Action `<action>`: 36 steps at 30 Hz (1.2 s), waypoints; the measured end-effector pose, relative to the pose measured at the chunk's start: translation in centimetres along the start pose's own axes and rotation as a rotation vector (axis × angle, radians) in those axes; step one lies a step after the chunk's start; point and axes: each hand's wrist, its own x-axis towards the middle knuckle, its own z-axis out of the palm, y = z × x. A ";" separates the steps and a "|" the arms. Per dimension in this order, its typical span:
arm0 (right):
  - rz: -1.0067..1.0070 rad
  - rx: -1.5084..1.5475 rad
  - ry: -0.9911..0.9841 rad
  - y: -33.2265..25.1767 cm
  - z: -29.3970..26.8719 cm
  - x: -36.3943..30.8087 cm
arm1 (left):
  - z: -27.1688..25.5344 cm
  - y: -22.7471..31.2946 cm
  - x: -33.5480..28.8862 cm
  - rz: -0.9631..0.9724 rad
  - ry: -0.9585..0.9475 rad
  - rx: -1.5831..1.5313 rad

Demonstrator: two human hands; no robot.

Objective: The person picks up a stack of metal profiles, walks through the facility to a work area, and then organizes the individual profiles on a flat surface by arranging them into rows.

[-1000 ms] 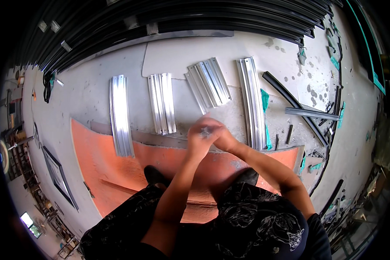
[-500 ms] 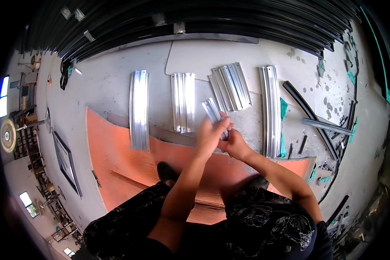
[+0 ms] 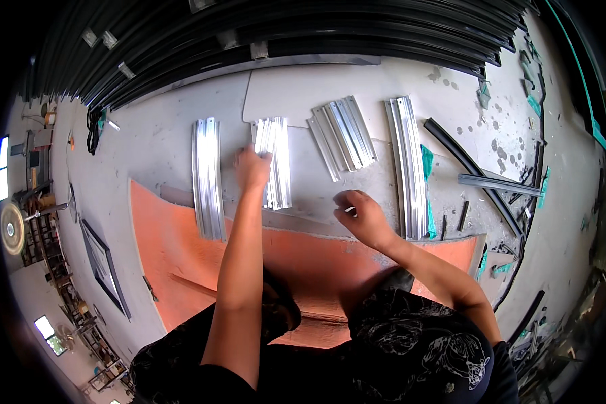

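My left hand (image 3: 254, 170) reaches to the left side of a row of short silvery aluminium profiles (image 3: 280, 172). Its thumb and partly blurred fingers straddle a short profile (image 3: 260, 132) at that row's upper left, and the palm hides its lower part. Empty and loosely curled, with the thumb apart from the fingers, my right hand (image 3: 363, 219) hovers below a tilted fan of profiles (image 3: 349, 135). Longer profiles lie in a bundle at the left (image 3: 207, 178) and another at the right (image 3: 409, 168).
An orange sheet (image 3: 172, 239) covers the floor around my feet. Long black profiles (image 3: 283, 30) are stacked along the far side. Dark bars (image 3: 475, 168) cross at the right among green scraps (image 3: 427, 182) and offcuts. A dark frame (image 3: 106, 269) lies at the left.
My hands have parted. The left one has moved left from the middle to the second row with the short profile; the right one has let go and stays near the middle. The view has shifted slightly.
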 end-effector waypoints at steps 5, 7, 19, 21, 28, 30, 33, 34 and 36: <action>0.004 -0.028 0.105 0.7 -1.4 0.5 | 0.6 -0.5 -0.4 -0.045 -0.049 -0.096; -0.003 -0.033 0.122 0.6 -1.5 0.7 | 1.2 -1.2 -0.1 -0.065 -0.036 -0.109; 0.017 -0.023 0.139 1.5 -1.7 0.6 | 0.7 2.6 -2.5 -0.083 -0.100 0.104; 0.036 -0.040 0.127 1.4 -1.6 0.3 | 1.5 2.5 -2.6 -0.043 -0.026 0.035; 0.011 -0.150 0.132 0.7 -1.6 0.4 | 3.2 1.3 -1.9 0.197 0.125 -0.012; -0.162 -0.397 0.356 1.4 -2.8 0.9 | 2.8 1.9 -2.1 0.118 0.047 -0.010; -0.058 -0.628 0.542 1.6 -5.7 1.3 | 2.4 2.1 -2.3 0.053 0.045 -0.023; 0.003 -0.718 0.578 2.0 -6.3 1.4 | 2.1 2.3 -2.5 0.055 0.044 -0.025; 0.045 -0.775 0.568 3.0 -6.9 1.4 | 1.6 2.8 -3.1 0.165 0.181 -0.051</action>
